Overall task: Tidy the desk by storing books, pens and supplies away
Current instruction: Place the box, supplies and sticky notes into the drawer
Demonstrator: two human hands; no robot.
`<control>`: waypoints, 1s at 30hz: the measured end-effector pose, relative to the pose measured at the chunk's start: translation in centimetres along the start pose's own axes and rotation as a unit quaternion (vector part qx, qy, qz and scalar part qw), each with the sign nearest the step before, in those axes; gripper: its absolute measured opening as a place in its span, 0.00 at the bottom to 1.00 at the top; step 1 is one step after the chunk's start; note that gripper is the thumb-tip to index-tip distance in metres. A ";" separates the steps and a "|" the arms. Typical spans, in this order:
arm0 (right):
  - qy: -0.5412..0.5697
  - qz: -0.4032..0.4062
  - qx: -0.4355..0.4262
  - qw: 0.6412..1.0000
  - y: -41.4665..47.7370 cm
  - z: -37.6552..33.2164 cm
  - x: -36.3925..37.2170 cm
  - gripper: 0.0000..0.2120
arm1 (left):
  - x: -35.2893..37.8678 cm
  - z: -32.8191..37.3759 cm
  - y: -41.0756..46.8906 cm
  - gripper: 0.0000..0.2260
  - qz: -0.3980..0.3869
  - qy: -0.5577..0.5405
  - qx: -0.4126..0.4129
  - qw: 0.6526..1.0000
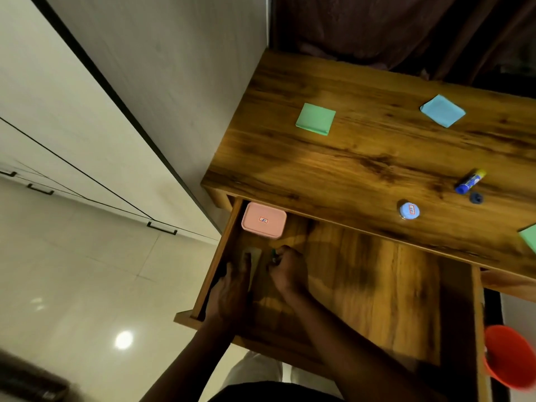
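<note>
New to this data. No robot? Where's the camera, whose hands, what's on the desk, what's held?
No machine here: a person tidies a desk with bare hands. The one picture comes from a wide-angle camera worn on the head, looking down, so the arms enter from below. Both hands are in the open drawer. The left hand lies along a pale flat item; blur hides whether it grips it. The right hand is curled round a small green item, too blurred to name. A pink box sits in the drawer's far left corner. On the desk top: a green note pad, a blue note pad, a glue stick, a dark blue cap beside it, a round blue-lidded tin, and another green sheet at the right edge. An orange bowl shows lower right.
</note>
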State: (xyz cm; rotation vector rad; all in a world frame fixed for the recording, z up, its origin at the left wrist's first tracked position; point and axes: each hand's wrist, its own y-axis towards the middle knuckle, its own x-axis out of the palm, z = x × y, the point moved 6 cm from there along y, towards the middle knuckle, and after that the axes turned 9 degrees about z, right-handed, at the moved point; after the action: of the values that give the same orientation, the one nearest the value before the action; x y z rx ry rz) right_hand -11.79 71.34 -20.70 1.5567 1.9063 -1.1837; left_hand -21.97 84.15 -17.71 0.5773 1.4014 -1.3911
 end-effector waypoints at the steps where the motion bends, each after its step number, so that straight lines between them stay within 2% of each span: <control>1: -0.001 0.004 -0.002 1.000 0.0 0.0 0.4 0.18 | 0.1 0.0 0.0 0.46 -0.006 -0.002 0.000 1.000; 12: 0.038 0.042 0.039 0.998 0.5 0.6 1.3 0.17 | -1.1 0.6 0.6 0.41 -0.015 0.030 0.026 0.999; 25: 0.072 0.050 0.059 0.994 0.4 1.1 0.4 0.17 | -0.4 0.1 1.2 0.47 0.010 0.015 0.026 0.999; 30: 0.116 0.043 0.062 0.990 -0.7 2.0 -1.3 0.11 | -2.1 1.1 0.7 0.45 0.032 -0.012 0.030 0.999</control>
State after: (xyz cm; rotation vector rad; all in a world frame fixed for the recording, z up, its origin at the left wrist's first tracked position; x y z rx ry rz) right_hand -12.46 68.96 -20.61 1.8969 1.9156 -1.1458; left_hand -20.24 84.00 -15.95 0.6371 1.3147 -1.3877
